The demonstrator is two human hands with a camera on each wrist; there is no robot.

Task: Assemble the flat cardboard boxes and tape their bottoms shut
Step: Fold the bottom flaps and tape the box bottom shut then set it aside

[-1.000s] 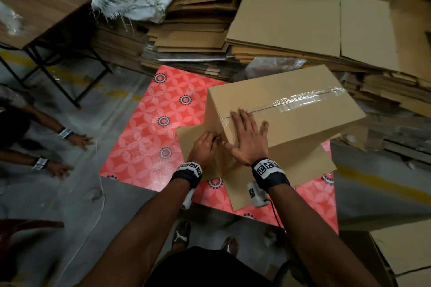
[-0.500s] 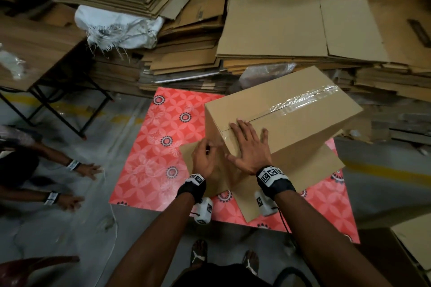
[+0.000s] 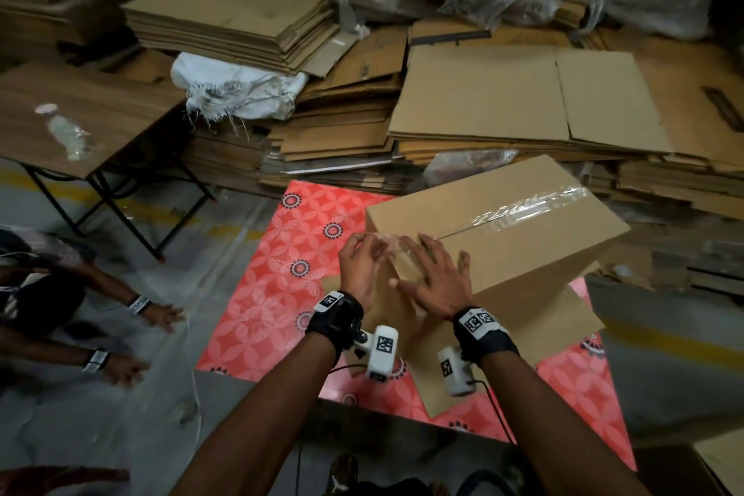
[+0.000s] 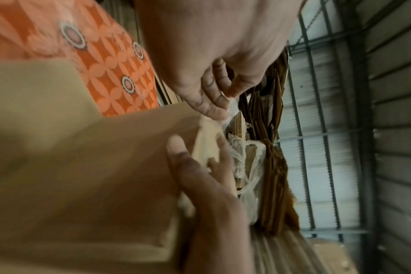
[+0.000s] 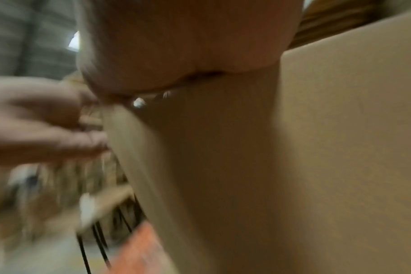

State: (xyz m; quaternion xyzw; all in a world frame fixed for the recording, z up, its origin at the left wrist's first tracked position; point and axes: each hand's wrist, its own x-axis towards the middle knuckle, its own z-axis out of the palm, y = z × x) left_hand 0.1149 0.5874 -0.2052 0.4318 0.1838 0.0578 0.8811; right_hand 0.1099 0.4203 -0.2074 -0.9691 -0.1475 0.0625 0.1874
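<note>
So the right hand [image 3: 437, 282] lies flat, fingers spread, on the near corner of the cardboard box [image 3: 523, 238], while the left hand [image 3: 360, 266] fingers pinch the clear tape [image 3: 527, 207] end. The box sits tilted on a red mat [image 3: 277, 274], flat cardboard stacks [image 3: 503, 113] behind.

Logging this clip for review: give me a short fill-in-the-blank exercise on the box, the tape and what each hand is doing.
1. The clear tape runs along the box's top ____.
2. The left hand ____ the loose tape end at the box's near edge.
3. The right hand lies ____ on the box.
4. The box stands on a red patterned ____.

Missing words: seam; pinches; flat; mat
</note>
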